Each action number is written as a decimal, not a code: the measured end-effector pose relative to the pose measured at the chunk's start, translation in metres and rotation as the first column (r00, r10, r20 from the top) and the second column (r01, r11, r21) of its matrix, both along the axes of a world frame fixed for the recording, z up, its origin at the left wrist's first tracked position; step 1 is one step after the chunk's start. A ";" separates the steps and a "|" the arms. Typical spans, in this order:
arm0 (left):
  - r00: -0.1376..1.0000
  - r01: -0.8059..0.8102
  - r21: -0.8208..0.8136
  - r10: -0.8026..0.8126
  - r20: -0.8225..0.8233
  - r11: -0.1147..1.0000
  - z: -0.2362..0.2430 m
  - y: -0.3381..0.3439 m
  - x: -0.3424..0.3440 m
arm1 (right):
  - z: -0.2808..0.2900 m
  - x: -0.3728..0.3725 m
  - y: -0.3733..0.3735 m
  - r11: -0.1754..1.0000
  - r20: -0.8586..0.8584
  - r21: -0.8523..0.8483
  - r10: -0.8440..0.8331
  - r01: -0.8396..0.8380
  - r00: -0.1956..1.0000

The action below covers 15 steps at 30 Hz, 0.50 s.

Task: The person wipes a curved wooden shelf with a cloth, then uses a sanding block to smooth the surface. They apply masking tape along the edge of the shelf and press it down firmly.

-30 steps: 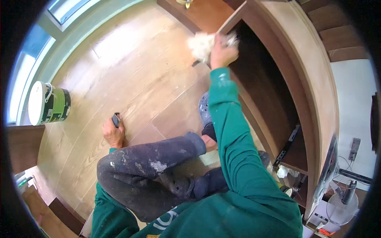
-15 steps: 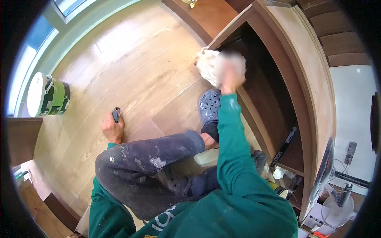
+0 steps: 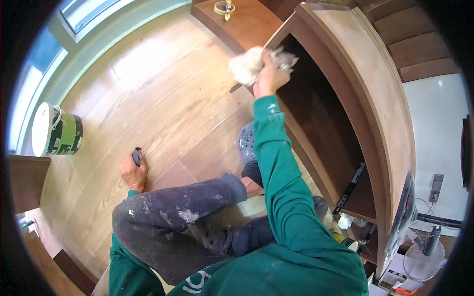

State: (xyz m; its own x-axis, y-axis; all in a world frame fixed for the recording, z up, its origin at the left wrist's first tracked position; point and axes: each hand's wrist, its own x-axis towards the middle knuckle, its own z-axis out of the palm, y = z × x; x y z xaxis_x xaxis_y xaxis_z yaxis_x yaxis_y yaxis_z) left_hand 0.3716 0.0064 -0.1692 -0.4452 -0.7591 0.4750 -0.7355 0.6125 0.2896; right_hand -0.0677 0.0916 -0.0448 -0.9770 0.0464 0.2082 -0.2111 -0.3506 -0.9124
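Note:
My right hand (image 3: 270,74) grips a bunched, off-white cloth (image 3: 242,65) at the front edge of an open dark-brown cabinet (image 3: 321,113), near its far left corner. My left hand (image 3: 132,172) rests on the pale wood-look floor (image 3: 98,138) with its fingers round a small dark grey object (image 3: 136,157). Below the cloth is my foot in a grey perforated clog (image 3: 245,143). My paint-marked dark trouser leg (image 3: 173,202) lies across the lower middle.
A white-lidded green and black bucket (image 3: 59,130) stands at left by windows. A brown step (image 3: 242,27) bears a tape roll (image 3: 217,9). A metal drawer rail (image 3: 349,187) is inside the cabinet. A power strip (image 3: 436,185) and clutter sit at right.
My right hand and cloth dipped down along the cabinet's edge half a second ago and have since moved back up and left. My left hand stays low on the floor with the grey object.

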 end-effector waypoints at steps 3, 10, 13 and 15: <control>0.999 0.005 -0.013 -0.005 0.045 1.000 0.000 0.008 0.004 | 0.082 0.028 -0.010 0.955 0.121 -0.291 -0.028 0.062 0.992; 1.000 0.023 -0.007 -0.023 0.014 1.000 -0.003 0.002 0.009 | 0.032 0.030 -0.024 0.947 0.160 -0.309 -0.043 0.092 0.986; 1.000 0.023 0.012 -0.023 -0.016 1.000 -0.002 0.001 0.012 | 0.064 0.000 -0.023 0.865 0.197 -0.471 0.296 -0.174 0.935; 1.000 -0.007 0.021 0.006 0.023 1.000 0.001 0.005 0.013 | 0.079 0.008 -0.021 0.911 0.120 -0.373 0.237 -0.177 0.964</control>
